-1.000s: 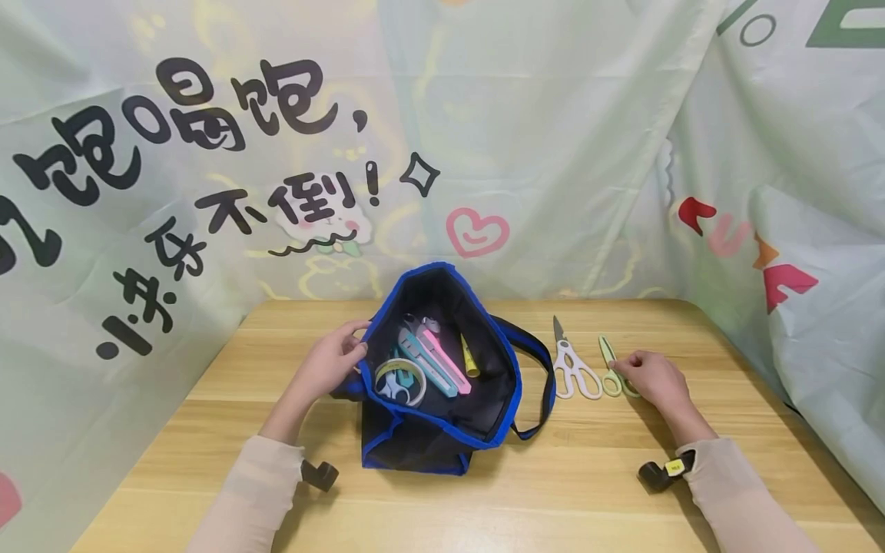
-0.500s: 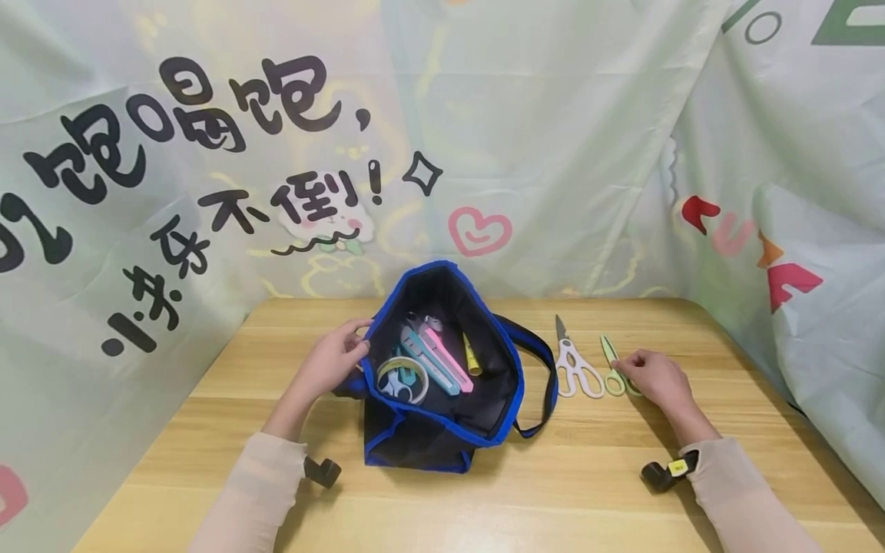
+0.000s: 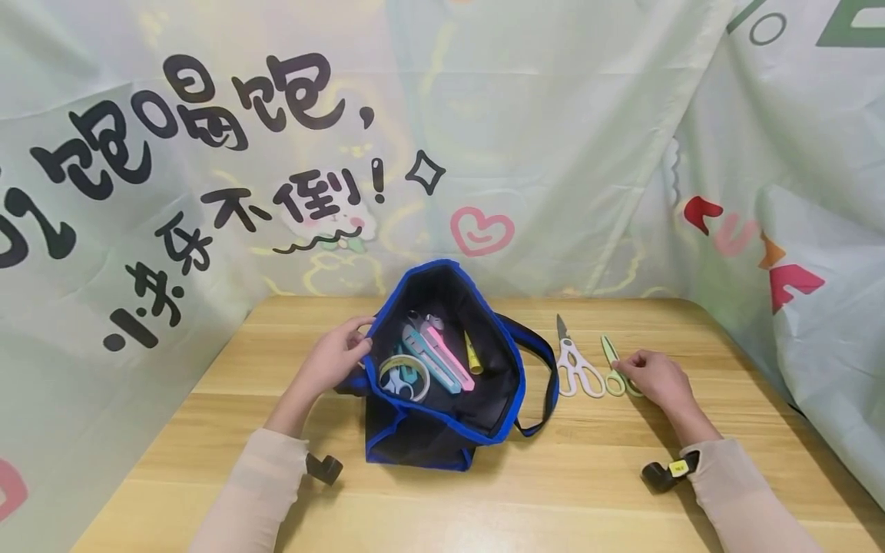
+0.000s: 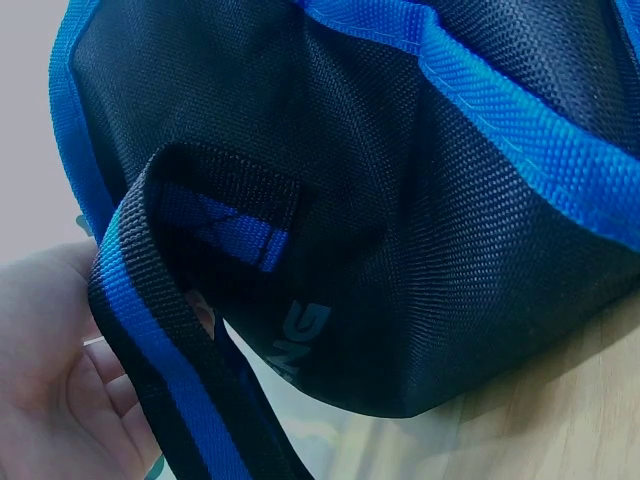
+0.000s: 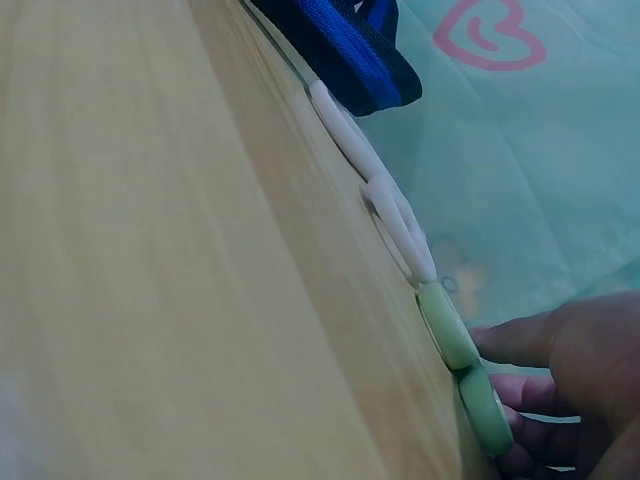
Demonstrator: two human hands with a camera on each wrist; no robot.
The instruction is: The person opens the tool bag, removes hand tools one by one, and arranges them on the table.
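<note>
A black bag with blue trim (image 3: 422, 438) stands on the table, its wide mouth tipped toward me. My left hand (image 3: 337, 355) grips its left rim; in the left wrist view, part of that hand is hidden behind the bag's strap (image 4: 165, 330). Inside the bag lie a teal utility knife (image 3: 434, 361), a pink utility knife (image 3: 451, 361), a tape roll (image 3: 423, 376) and a yellow tube (image 3: 473, 353). To the right, green scissors (image 3: 610, 352) lie flat, and my right hand (image 3: 657, 378) pinches them near the pivot. Its fingers partly cover their handles (image 5: 448, 330).
White-handled scissors (image 3: 570, 357) lie between the bag and the green scissors. The bag's right strap (image 3: 549, 384) loops out close to them. Printed cloth (image 3: 553, 153) hangs behind the wooden table (image 3: 553, 499) and along both sides.
The head view has shifted slightly. Both hands, the bag and the scissors keep their places.
</note>
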